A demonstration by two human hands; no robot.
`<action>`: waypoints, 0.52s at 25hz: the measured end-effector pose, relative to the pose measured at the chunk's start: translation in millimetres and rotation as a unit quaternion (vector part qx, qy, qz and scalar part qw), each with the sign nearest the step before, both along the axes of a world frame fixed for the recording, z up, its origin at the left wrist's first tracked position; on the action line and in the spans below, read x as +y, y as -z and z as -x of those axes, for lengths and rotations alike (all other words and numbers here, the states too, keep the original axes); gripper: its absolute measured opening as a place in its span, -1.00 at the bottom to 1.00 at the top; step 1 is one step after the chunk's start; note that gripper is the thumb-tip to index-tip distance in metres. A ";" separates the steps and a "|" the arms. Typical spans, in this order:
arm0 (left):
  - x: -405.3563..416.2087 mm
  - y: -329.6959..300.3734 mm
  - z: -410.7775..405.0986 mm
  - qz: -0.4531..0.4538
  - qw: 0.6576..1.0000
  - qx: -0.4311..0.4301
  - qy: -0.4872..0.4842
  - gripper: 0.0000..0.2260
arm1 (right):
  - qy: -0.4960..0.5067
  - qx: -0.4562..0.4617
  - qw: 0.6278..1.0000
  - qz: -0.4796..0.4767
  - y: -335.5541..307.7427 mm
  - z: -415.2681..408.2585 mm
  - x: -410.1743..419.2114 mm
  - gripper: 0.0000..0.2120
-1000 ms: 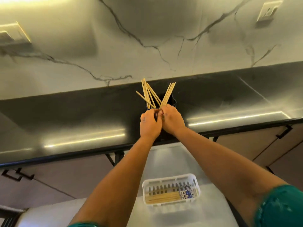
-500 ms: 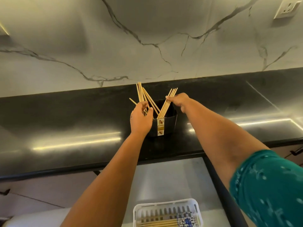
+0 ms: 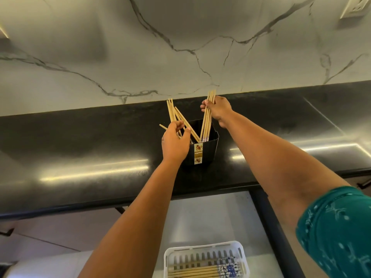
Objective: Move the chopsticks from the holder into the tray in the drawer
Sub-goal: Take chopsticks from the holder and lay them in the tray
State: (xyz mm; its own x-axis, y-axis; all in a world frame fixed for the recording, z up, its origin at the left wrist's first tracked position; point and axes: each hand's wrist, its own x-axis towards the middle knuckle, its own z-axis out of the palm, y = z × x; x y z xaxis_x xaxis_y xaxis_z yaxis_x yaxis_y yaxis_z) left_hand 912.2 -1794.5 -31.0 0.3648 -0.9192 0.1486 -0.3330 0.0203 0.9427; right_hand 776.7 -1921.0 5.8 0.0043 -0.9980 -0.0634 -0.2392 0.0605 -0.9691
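Two bare hands are stretched out over the black desk (image 3: pixel 80 149) toward a black holder (image 3: pixel 208 151) that stands on it, near the marble wall (image 3: pixel 140 57). A bundle of chopsticks (image 3: pixel 208 115) is clasped by the right hand (image 3: pixel 218 111), whose fingers (image 3: pixel 204 106) are closed round the upper part of the sticks; the lower ends of the bundle are seen at the holder's rim, leaning to the right. A second group of chopsticks (image 3: pixel 172 113) leans to the left in the holder. The left hand (image 3: pixel 174 143) is held against these sticks, its fingers loosely curled and parted, with the sticks passing between them; a firm grip cannot be made out. Below the desk edge, an open drawer (image 3: pixel 210 217) is shown, and in it a white slotted tray (image 3: pixel 204 248) in which several chopsticks (image 3: pixel 196 271) are laid flat, side by side. A teal patterned sleeve (image 3: pixel 337 227) is visible on the right arm.
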 end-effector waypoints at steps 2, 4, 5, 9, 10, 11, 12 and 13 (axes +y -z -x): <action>6.6 -9.5 3.6 0.015 1.000 0.012 0.002 -0.75 | -0.022 0.002 0.998 0.062 -27.0 2.9 17.7 -0.84; 16.8 -24.1 7.5 0.065 0.997 0.034 -0.003 -0.78 | -0.036 -0.026 0.989 0.138 -57.9 2.6 41.3 -0.84; 24.0 -33.8 7.9 0.097 0.994 0.054 -0.007 -0.78 | -0.053 -0.038 0.982 0.177 -72.7 1.4 58.7 -0.86; 56.1 -73.6 -1.5 0.107 0.982 0.106 0.116 -0.68 | -0.200 0.058 0.941 0.267 -110.6 -2.2 139.3 -0.86; 68.1 -79.7 -4.4 0.085 0.973 0.103 0.188 -0.74 | -0.222 0.073 0.939 0.252 -114.3 -0.1 159.1 -0.84; 80.5 -82.6 -5.8 0.057 0.962 0.095 0.248 -0.79 | -0.243 0.072 0.941 0.224 -115.6 2.6 175.3 -0.84; 92.3 -82.2 -5.6 0.025 0.952 0.093 0.290 -0.81 | -0.264 0.059 0.944 0.187 -115.5 4.8 189.0 -0.85; 104.0 -79.7 -4.0 -0.006 0.944 0.102 0.313 -0.81 | -0.279 0.044 0.948 0.149 -114.5 5.9 201.5 -0.86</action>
State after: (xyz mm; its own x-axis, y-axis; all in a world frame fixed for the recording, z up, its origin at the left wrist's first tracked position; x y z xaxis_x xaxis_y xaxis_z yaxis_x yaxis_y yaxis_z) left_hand 916.2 -1690.6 48.7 -0.2308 -0.9653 0.1223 -0.0700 0.1419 0.9874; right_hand 770.8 -1719.5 120.3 0.5440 -0.8158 0.1963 -0.2347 -0.3726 -0.8978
